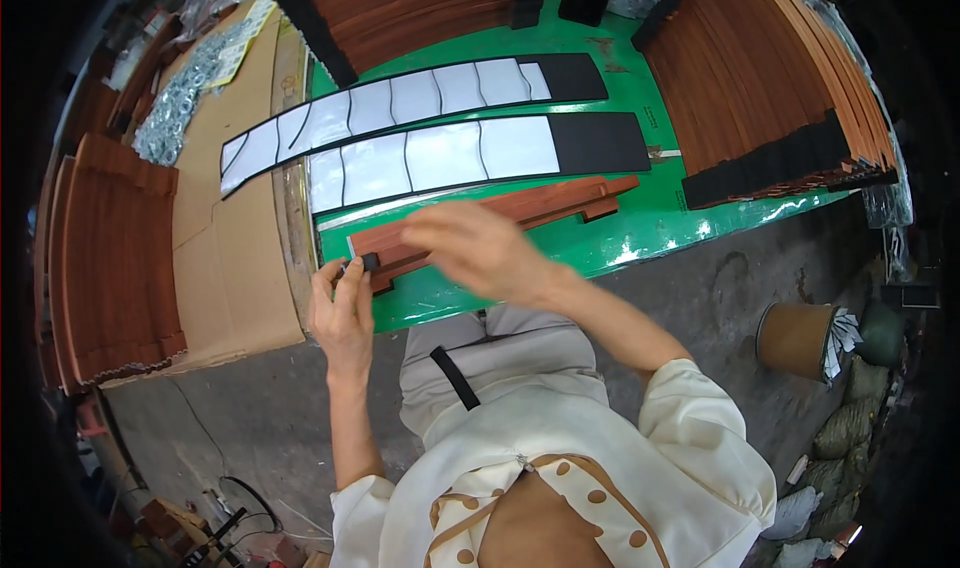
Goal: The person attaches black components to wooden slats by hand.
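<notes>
A reddish-brown wooden moulding (520, 223) lies along the front edge of the green table. At its left end my left hand (340, 313) pinches a small black pad (370, 262) between thumb and fingers, against the wood. My right hand (480, 253) is over the moulding's middle, its fingers smeared by motion; whether it holds anything does not show. Beyond the moulding lie two long black strips, a nearer strip (600, 143) and a farther strip (575, 76), both largely covered with white backing pieces.
Stacks of brown mouldings stand at the back (420, 13), at the right (750, 68) and at the left (115, 258). Brown cardboard (240, 258) covers the table's left part, with a clear bag of metal parts (190, 98) on it. A round brown bin (795, 338) stands on the floor.
</notes>
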Action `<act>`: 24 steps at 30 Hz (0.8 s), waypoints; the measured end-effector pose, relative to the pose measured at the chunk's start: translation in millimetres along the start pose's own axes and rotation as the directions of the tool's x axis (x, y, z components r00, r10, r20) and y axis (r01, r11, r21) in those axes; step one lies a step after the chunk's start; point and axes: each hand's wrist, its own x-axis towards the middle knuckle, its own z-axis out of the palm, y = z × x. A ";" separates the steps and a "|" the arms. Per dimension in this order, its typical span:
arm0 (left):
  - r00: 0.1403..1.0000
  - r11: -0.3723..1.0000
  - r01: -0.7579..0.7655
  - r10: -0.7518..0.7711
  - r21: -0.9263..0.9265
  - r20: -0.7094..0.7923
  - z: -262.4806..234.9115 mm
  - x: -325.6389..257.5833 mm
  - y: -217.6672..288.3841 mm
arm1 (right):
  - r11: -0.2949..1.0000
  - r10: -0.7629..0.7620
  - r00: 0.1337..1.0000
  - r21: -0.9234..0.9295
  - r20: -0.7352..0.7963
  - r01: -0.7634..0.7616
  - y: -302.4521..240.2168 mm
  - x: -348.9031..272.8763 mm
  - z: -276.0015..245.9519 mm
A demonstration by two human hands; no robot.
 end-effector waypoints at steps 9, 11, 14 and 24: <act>0.902 0.967 -0.244 0.254 -0.071 0.350 3.9 100.8 73.6 | 0.834 0.346 0.838 -0.547 0.422 -0.069 122.1 -6.4 -181.3; 0.788 0.946 -0.266 0.325 -0.187 0.523 31.2 129.6 82.9 | 0.863 0.350 0.778 -0.502 0.522 -0.051 146.9 -10.6 -175.5; 0.626 0.932 -0.293 0.357 -0.216 0.693 89.5 157.3 84.3 | 0.901 0.313 0.674 -0.433 0.669 0.011 160.2 -11.6 -169.0; 0.430 0.890 -0.427 0.355 -0.159 0.830 153.4 159.7 91.0 | 0.931 0.242 0.536 -0.349 0.808 0.105 165.8 -5.1 -160.5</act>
